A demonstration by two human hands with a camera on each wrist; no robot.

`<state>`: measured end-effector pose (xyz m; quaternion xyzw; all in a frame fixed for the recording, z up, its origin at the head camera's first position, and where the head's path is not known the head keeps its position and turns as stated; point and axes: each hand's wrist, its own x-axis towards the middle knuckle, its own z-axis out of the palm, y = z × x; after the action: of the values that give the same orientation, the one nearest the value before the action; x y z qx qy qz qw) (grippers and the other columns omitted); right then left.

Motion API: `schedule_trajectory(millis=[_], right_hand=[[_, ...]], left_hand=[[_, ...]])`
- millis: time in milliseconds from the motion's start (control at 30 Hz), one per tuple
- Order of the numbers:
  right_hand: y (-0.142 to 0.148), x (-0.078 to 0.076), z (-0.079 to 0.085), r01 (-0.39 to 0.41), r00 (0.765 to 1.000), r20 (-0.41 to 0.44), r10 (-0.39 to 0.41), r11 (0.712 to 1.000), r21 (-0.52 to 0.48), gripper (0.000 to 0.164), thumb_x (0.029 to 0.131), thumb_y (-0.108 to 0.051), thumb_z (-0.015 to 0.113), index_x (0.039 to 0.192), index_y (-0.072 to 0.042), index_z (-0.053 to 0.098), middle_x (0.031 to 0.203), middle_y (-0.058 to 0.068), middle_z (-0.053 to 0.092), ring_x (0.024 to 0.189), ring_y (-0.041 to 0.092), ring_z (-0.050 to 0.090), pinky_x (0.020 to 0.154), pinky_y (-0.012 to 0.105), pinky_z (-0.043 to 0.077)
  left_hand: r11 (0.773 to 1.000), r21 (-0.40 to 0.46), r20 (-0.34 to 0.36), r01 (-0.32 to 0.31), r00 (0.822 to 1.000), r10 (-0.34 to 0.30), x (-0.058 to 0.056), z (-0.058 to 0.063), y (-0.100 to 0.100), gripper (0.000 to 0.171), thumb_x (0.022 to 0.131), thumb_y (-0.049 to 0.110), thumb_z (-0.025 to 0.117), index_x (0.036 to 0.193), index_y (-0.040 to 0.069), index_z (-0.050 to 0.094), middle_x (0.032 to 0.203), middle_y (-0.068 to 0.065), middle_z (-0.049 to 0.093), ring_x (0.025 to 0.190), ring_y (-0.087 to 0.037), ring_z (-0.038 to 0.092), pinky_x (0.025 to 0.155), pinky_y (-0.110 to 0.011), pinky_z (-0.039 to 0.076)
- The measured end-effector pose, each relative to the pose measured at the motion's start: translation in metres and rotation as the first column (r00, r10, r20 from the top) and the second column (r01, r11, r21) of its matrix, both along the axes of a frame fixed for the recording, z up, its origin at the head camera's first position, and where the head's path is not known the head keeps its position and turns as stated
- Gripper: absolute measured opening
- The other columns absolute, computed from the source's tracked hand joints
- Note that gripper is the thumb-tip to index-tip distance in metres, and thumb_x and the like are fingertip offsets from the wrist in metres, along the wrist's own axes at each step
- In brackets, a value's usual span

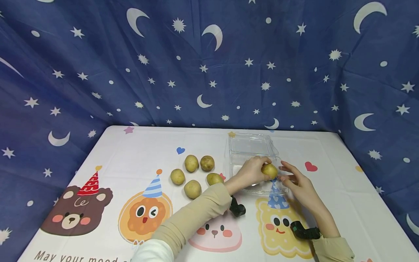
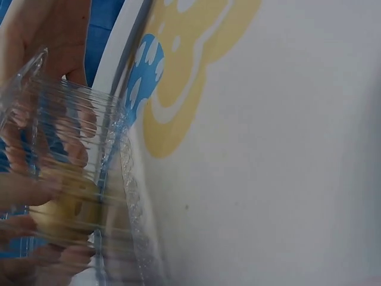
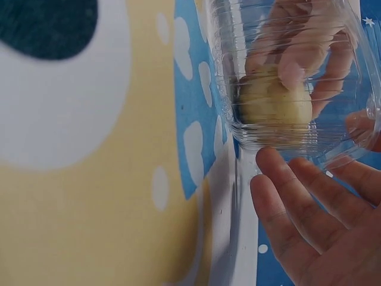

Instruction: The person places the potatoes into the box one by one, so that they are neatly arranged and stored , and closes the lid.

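Observation:
A clear plastic container with a hinged lid folded back stands on the table, right of centre. At its right end my left hand grips a round yellow potato between thumb and fingers. In the right wrist view that potato shows through the ribbed clear wall, low in the container. My right hand is beside the container's right end, fingers spread and slightly bent, fingertips right at the outer wall. Seen from the left wrist, the potato lies behind the see-through side, with the fingers around it.
Several loose potatoes lie on the white printed tablecloth, left of the container and near my left forearm. Black wrist devices sit at both wrists. A blue curtain with moons and stars hangs behind the table.

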<state>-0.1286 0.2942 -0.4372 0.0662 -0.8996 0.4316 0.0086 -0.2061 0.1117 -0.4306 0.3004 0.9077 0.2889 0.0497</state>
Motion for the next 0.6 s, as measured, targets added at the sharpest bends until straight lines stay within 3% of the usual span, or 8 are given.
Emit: schedule_trajectory(millis=[167, 400, 600], right_hand=[[-0.0005, 0.0, 0.0008, 0.001, 1.0, 0.003, -0.001, 1.0, 0.007, 0.054, 0.098, -0.016, 0.053, 0.148, -0.009, 0.035, 0.135, 0.022, 0.053, 0.097, -0.002, 0.061, 0.081, 0.01, 0.045], [-0.0025, 0.0006, 0.0022, 0.005, 1.0, 0.016, -0.006, 1.0, 0.008, 0.054, 0.098, -0.016, 0.051, 0.149, -0.01, 0.033, 0.136, 0.022, 0.052, 0.106, 0.035, 0.063, 0.082, 0.01, 0.044], [-0.0024, 0.0009, 0.0032, 0.006, 1.0, 0.019, -0.006, 1.0, 0.006, 0.055, 0.098, -0.015, 0.052, 0.149, -0.01, 0.033, 0.136, 0.022, 0.052, 0.107, 0.036, 0.063, 0.081, 0.01, 0.045]], left_hand=[[1.0, 0.002, 0.002, -0.028, 1.0, 0.028, 0.0013, 0.0015, -0.0028, 0.049, 0.078, 0.03, 0.078, 0.122, 0.016, 0.063, 0.109, -0.001, 0.07, 0.097, -0.01, 0.064, 0.078, -0.019, 0.049], [0.994, -0.006, 0.032, -0.109, 0.994, 0.109, 0.0035, 0.0033, -0.0062, 0.047, 0.077, 0.031, 0.079, 0.12, 0.019, 0.065, 0.107, 0.001, 0.071, 0.095, -0.012, 0.067, 0.073, -0.02, 0.049], [0.992, -0.012, 0.009, -0.124, 0.992, 0.124, 0.004, 0.0032, -0.006, 0.04, 0.079, 0.031, 0.077, 0.114, 0.017, 0.067, 0.103, 0.001, 0.072, 0.09, -0.011, 0.067, 0.069, -0.019, 0.048]])
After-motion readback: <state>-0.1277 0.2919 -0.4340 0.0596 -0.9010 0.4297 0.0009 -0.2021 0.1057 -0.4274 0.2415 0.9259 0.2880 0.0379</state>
